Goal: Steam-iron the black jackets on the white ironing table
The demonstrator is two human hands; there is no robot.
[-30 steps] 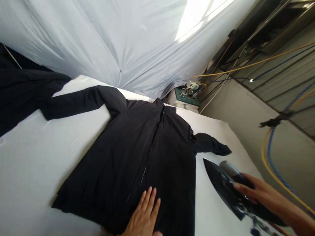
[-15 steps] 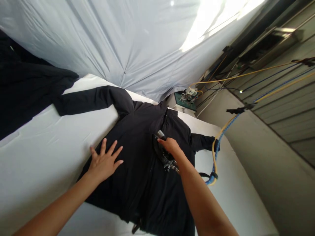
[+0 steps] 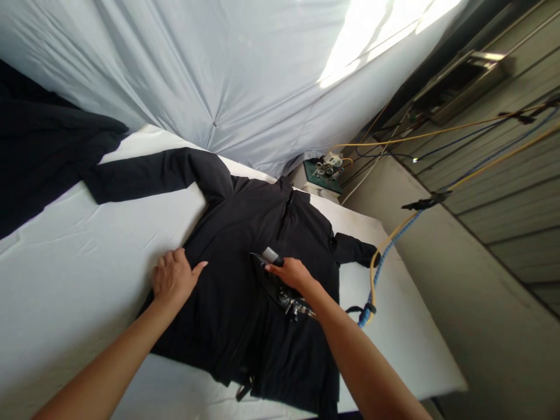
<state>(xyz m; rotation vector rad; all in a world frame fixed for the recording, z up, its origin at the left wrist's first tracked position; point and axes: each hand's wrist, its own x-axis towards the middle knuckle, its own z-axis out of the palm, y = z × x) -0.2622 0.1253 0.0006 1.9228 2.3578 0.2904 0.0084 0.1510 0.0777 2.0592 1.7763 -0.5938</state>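
A black long-sleeved jacket (image 3: 223,239) lies spread on a white-covered table (image 3: 87,268), both sleeves stretched out to the sides. My right hand (image 3: 294,273) is wrapped around the handle of a steam iron (image 3: 266,284). The iron's dark base rests on the jacket's front near the middle, its tip pointing up and left. At the jacket's left edge, my left hand (image 3: 172,275) has its fingers curled over the border, with the thumb lying on top of the fabric. Its fingertips are hidden.
More dark clothing (image 3: 39,151) is heaped at the table's far left. Blue and yellow hoses (image 3: 396,233) hang at the right and run down behind my right forearm. A pale sheet (image 3: 175,70) hangs behind the table. A green-topped box with metal fittings (image 3: 324,175) stands beyond the far edge.
The iron has slid left and slightly down across the jacket with my right hand. My left hand, spread flat before, has curled its fingers over the jacket's edge.
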